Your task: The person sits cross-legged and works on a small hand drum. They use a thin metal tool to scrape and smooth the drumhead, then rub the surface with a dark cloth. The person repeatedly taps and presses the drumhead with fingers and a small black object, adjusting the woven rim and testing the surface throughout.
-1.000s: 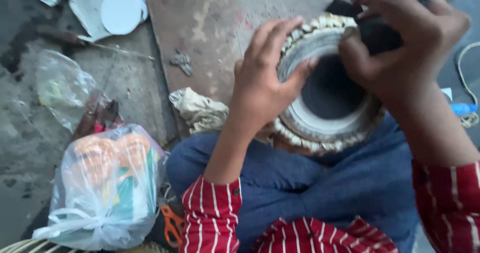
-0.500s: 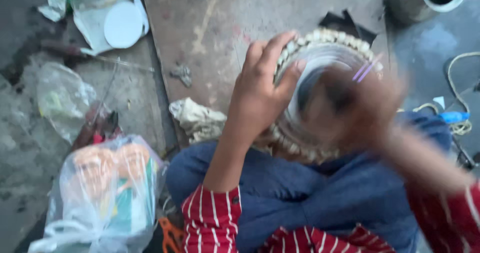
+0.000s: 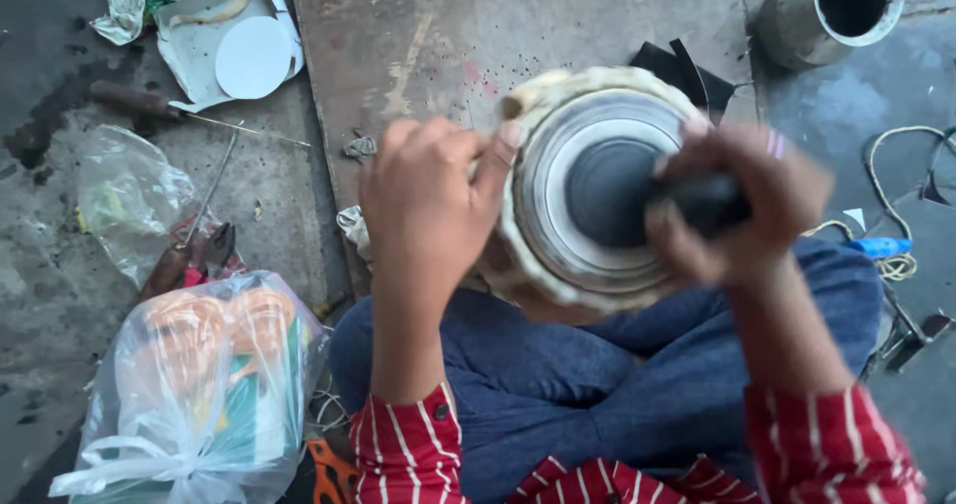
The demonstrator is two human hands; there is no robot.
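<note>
Item: one round drum point(image 3: 583, 190), seen face-on from above. The head shows a dark grey central disc ringed by paler concentric bands, whitish to grey. A braided, cream-coloured lacing runs around the rim, worn and uneven. The drum rests tilted on the lap, above the blue trousers. A dark, blurred object point(image 3: 707, 203) lies against the right side of the head; its exact kind cannot be told.
</note>
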